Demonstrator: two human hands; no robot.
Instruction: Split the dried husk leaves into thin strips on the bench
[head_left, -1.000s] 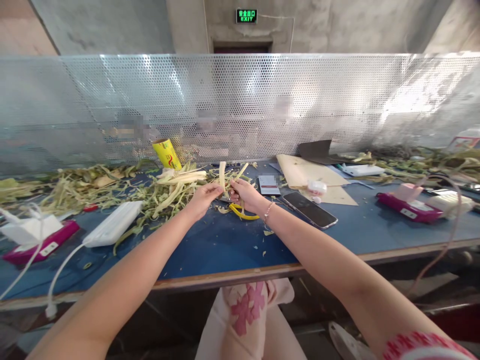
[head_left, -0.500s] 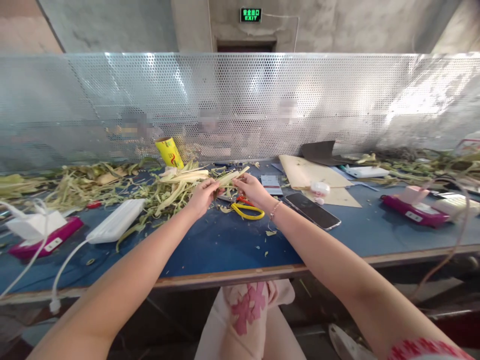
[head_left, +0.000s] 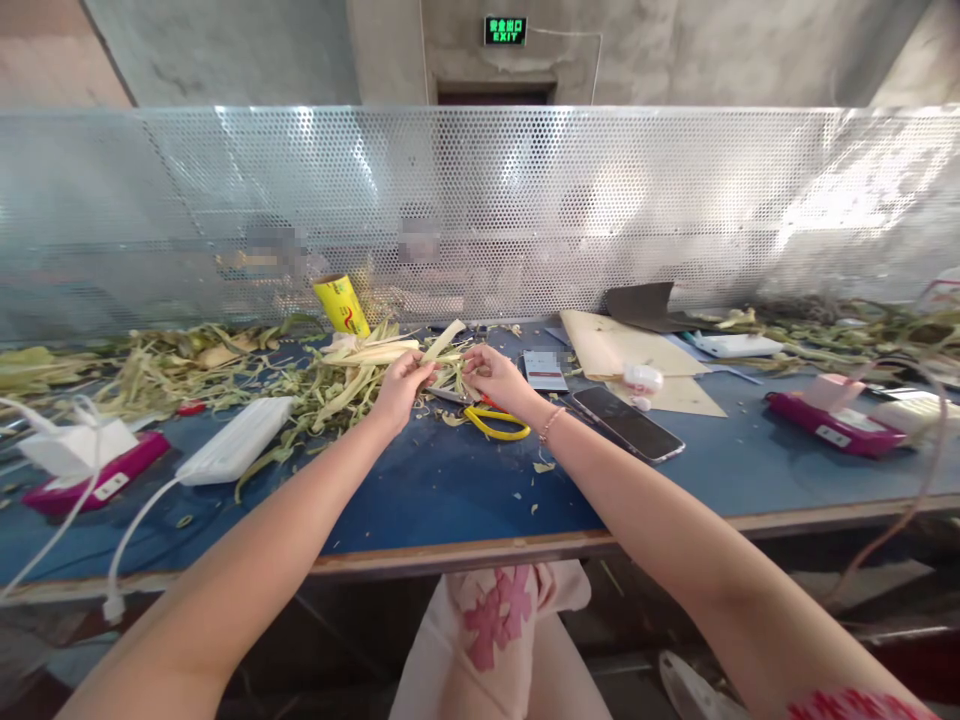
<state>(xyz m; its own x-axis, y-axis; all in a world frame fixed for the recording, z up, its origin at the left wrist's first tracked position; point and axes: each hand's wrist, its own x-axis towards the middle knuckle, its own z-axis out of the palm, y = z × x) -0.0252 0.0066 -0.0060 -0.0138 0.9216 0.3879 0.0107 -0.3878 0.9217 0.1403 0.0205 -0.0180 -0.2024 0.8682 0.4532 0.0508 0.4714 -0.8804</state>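
Observation:
A pale green strip of dried leaf rises at a slant from the pinched fingers of my left hand. Just to its right, my right hand has thumb and fingertips pressed together; what lies between them is too small to make out. Beneath and in front of my hands lie yellow-handled scissors, with a bit of red beside the handle. A heap of dried leaf strips spreads to the left of my left hand. Several thin pale shreds lie between and behind the two hands.
A yellow tube stands behind the heap. Right of my hands are a card, a phone and cardboard sheets. Power strips and a white power bank with cables flank the blue table. A perforated metal screen rises behind.
The leaf strip, earlier stretched between both hands, now points upward from my left hand. My right hand has come off its far end and sits slightly left and lower.

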